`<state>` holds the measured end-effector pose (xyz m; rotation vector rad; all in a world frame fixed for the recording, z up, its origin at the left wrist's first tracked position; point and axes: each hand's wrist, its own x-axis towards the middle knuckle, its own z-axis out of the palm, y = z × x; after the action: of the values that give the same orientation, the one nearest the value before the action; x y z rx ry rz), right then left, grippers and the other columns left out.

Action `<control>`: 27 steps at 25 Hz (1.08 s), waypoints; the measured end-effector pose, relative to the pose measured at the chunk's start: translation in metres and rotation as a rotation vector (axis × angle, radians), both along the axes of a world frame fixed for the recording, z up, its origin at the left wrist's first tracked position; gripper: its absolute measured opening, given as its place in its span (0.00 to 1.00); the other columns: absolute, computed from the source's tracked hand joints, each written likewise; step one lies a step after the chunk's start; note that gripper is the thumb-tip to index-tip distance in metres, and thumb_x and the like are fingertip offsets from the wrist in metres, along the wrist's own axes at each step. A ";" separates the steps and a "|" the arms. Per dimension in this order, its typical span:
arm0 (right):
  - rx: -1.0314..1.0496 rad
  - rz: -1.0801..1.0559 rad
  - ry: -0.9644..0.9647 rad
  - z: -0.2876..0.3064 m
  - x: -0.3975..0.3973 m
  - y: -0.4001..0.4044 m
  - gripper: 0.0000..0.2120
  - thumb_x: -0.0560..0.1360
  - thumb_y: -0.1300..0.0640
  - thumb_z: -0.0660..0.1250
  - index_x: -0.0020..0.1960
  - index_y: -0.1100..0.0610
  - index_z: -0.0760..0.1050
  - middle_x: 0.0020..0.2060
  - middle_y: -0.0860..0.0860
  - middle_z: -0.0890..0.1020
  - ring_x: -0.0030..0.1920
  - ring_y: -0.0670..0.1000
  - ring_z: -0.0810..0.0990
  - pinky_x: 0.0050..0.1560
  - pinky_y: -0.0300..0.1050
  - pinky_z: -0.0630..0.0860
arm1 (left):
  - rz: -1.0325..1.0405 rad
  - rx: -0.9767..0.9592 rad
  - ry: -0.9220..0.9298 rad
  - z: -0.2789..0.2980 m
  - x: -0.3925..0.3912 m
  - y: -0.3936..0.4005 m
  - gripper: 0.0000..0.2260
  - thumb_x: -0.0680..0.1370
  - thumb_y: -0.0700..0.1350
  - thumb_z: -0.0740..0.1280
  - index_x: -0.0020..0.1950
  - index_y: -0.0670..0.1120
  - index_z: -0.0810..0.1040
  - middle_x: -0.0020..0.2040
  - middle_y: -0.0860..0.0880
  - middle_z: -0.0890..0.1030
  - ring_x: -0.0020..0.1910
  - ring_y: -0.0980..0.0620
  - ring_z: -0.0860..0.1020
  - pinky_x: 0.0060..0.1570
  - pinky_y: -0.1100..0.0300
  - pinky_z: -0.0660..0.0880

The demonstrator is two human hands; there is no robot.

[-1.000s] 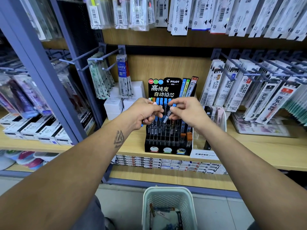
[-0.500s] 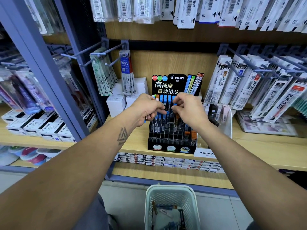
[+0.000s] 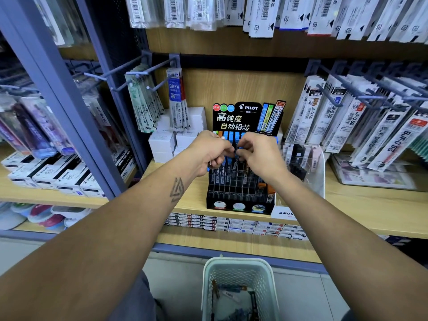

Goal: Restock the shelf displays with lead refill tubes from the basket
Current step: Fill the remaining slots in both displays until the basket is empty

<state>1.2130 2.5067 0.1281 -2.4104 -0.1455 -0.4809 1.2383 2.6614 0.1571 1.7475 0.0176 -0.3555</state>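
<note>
A black tiered Pilot lead display stands on the wooden shelf, its upper rows filled with blue-capped lead refill tubes. My left hand is curled around a bundle of blue-capped tubes beside the display's upper rows. My right hand pinches one dark tube with a blue cap at its fingertips, right against the left hand's fingers and over the upper slots. The pale green basket stands on the floor below with more tubes in it.
Hooks with hanging refill packs jut out at right and left. White boxes sit left of the display, a clear Mono eraser stand right of it. Small boxes line the lower shelf.
Both hands have moved up and closer to the display's upper rows. The right hand's tube, earlier held out slanted between the hands, is now tucked at the fingertips above the slots.
</note>
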 end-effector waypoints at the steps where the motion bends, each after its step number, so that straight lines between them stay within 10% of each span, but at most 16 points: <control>1: -0.036 0.009 -0.008 -0.001 0.001 0.000 0.04 0.75 0.61 0.74 0.47 0.55 0.80 0.40 0.51 0.83 0.42 0.53 0.83 0.46 0.54 0.81 | 0.005 -0.005 -0.001 0.000 0.001 0.000 0.03 0.78 0.34 0.66 0.45 0.39 0.74 0.47 0.34 0.85 0.18 0.55 0.65 0.19 0.67 0.59; 12: -0.339 0.077 -0.052 -0.008 0.002 0.002 0.06 0.78 0.58 0.70 0.51 0.57 0.85 0.45 0.51 0.81 0.48 0.54 0.79 0.51 0.53 0.77 | 0.004 -0.174 0.212 0.003 0.004 0.005 0.11 0.83 0.46 0.61 0.53 0.38 0.74 0.34 0.39 0.80 0.19 0.56 0.64 0.18 0.68 0.58; 17: 0.684 0.128 0.244 0.028 -0.012 0.007 0.05 0.79 0.60 0.69 0.48 0.56 0.84 0.39 0.53 0.86 0.36 0.49 0.81 0.43 0.45 0.78 | -0.155 -0.339 0.287 0.008 -0.006 0.000 0.16 0.86 0.53 0.55 0.54 0.40 0.70 0.32 0.40 0.76 0.18 0.56 0.63 0.15 0.69 0.58; 27: 1.075 0.100 0.396 0.032 -0.030 -0.032 0.08 0.73 0.70 0.73 0.51 0.68 0.79 0.42 0.65 0.85 0.41 0.57 0.86 0.42 0.42 0.84 | -0.202 -0.266 0.255 0.006 -0.009 0.007 0.11 0.84 0.47 0.63 0.52 0.38 0.73 0.36 0.39 0.80 0.19 0.57 0.64 0.15 0.68 0.58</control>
<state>1.1832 2.4743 0.1597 -1.3830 0.1429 0.0125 1.2296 2.6685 0.1626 1.4354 -0.0227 -0.6960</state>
